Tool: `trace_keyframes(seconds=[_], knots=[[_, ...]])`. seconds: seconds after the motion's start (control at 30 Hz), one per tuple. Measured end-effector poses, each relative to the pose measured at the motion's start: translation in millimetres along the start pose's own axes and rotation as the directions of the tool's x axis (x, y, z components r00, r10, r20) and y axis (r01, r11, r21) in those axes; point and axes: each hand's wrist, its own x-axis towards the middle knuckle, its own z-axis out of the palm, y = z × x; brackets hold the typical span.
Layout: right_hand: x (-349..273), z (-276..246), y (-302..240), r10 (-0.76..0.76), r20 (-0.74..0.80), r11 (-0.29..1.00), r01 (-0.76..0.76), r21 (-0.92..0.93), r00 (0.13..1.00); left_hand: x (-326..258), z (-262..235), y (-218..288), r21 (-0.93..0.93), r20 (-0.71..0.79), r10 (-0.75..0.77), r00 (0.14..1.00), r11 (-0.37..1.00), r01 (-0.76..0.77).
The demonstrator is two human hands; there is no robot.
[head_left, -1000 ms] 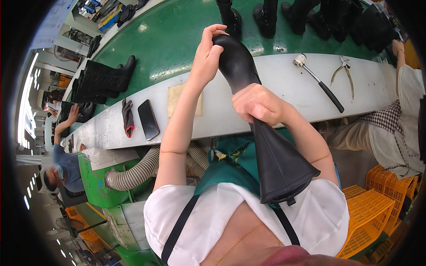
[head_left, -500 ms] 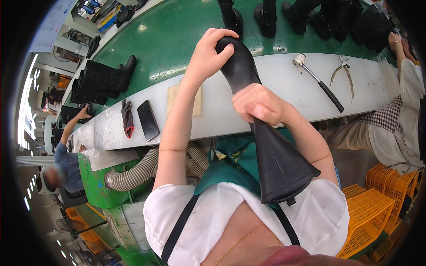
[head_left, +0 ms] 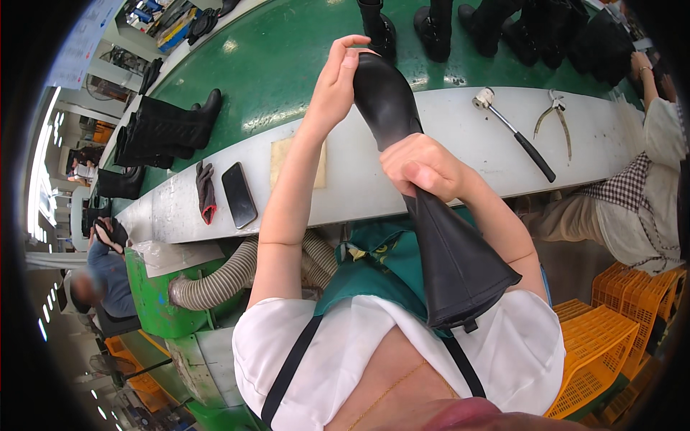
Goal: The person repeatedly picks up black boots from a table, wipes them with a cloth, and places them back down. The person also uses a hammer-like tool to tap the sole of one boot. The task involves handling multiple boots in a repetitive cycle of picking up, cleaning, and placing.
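A black leather boot [head_left: 384, 93] is held upside-down in front of me, its toe pointing away and its wide shaft [head_left: 460, 266] hanging toward my chest. My right hand [head_left: 420, 165] is closed in a fist round the narrow ankle part. At the toe, my left hand [head_left: 336, 82] cups the side and tip; its fingers bend over the end, while the thumb lies off the top surface, beside the toe. Part of those fingers is hidden behind the boot.
On the white ledge lie a dark glove [head_left: 206, 192], a phone [head_left: 239, 195], a yellowish square [head_left: 298, 164], a hammer [head_left: 514, 133] and pliers [head_left: 553, 118]. Black boots [head_left: 169, 126] stand on the green belt [head_left: 287, 57]. Co-workers sit at both sides; orange crates [head_left: 596, 345] are at right.
My left thumb has lifted from the toe's top and the hand has shifted slightly up and left. The boot has barely moved. The left co-worker's hand has drawn back with a dark item.
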Motion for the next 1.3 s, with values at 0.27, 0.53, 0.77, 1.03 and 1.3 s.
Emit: trace_keyframes(seconds=[0.27, 0.53, 0.77, 1.03, 1.3], knots=[[-10.5, -3.9, 6.1, -0.134, -0.048, 0.991, 0.135, 0.023, 0.99, -25.3, 8.8, -38.3, -0.44, 0.048, -0.354, 0.934, 0.832, 0.338], [-41.0, -63.6, 44.7, -0.229, -0.405, 0.691, 0.441, 0.572, 0.885, -82.0, 59.1, -22.1, -0.548, 0.408, -0.513, 0.755, 0.524, 0.652], [-21.4, -97.4, 66.0, -0.095, -0.275, 0.58, 0.277, 0.766, 0.957, -107.3, 81.0, -9.6, -0.697, 0.429, -0.572, 0.7, 0.284, 0.659], [9.3, -60.1, 51.7, 0.623, -0.532, 0.781, -0.428, 0.454, 0.573, -96.1, 70.6, -4.9, -0.764, 0.635, -0.451, 0.627, -0.485, 0.426], [-10.4, -57.4, 83.5, 0.684, -0.479, 0.73, -0.502, 0.464, 0.55, -90.4, 72.7, 0.3, -0.789, 0.607, -0.474, 0.638, -0.454, 0.414]])
